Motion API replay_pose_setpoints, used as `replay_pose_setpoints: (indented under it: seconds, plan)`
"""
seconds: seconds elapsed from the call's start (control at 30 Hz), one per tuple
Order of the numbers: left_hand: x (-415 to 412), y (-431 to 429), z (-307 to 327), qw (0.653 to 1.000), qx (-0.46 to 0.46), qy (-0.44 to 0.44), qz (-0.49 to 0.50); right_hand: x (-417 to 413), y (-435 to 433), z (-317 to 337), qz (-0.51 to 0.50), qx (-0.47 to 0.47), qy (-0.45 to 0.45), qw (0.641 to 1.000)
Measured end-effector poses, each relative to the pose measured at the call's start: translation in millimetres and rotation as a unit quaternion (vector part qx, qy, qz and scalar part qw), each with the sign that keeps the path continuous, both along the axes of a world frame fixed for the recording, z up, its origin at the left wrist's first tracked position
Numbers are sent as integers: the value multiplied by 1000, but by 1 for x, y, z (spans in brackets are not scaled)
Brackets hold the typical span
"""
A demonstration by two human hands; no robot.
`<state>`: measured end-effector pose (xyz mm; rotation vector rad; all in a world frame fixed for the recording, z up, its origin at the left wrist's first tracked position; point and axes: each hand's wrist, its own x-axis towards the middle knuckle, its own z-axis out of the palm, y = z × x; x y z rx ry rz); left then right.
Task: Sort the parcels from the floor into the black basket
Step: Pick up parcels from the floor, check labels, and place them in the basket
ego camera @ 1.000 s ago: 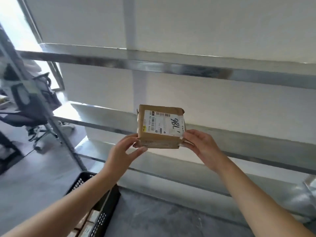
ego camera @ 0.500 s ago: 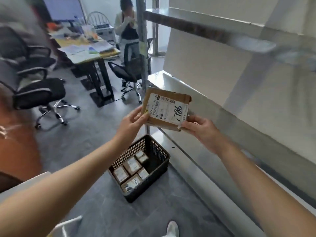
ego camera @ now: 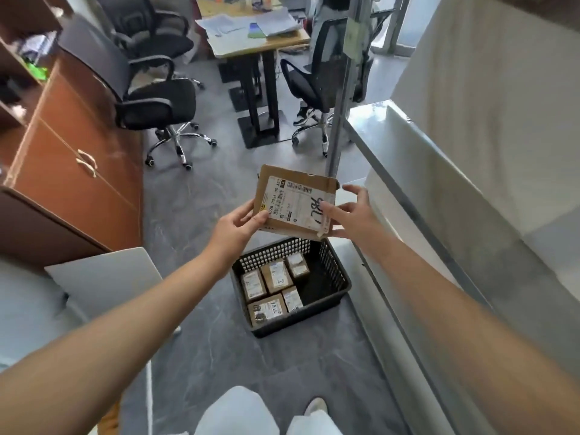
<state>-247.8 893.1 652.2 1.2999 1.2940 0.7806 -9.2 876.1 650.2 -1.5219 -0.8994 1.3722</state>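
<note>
A flat brown cardboard parcel [ego camera: 293, 200] with a white shipping label and handwritten digits is held in the air above the black basket [ego camera: 339, 277]. My left hand [ego camera: 238, 226] pinches its lower left corner. My right hand [ego camera: 353, 215] holds its right edge, thumb on top and fingers underneath, with the other fingers spread. The basket stands on the grey floor and holds several small brown parcels [ego camera: 276, 276] along its left side; its right side is bare.
A metal shelving rack [ego camera: 439, 189] runs along the right with its upright post [ego camera: 343, 89] behind the parcel. A brown cabinet [ego camera: 72, 171] is on the left, office chairs [ego camera: 157, 102] and a desk [ego camera: 251, 36] behind. A white board [ego camera: 106, 277] lies at left.
My view swung from the shelf wall down toward the floor and the basket. The parcel stayed in both hands and now hangs lower, right over the basket's far edge.
</note>
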Motion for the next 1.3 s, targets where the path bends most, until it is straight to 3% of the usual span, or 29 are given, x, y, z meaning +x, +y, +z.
replay_pose_setpoints:
  seconds: [0.27,0.5,0.67,0.8,1.0,1.3]
  plan:
    - [-17,47,-41,997,-48,-16,53,-18,77,-40,96,-34,-10,995]
    - [-2,124,-92,989,-120,-55,68,-15,128,-95,35,-90,0,995]
    - [31,175,-146,992,-122,11,32,14,161,-148,-22,-118,-31,992]
    - [59,197,-198,989,-112,96,4,36,178,-197,-6,-145,-102,984]
    - [94,194,-320,957,-270,88,55,69,193,-315,48,-184,-218,957]
    - [124,157,-530,889,-432,100,111,87,187,-517,207,-292,-271,893]
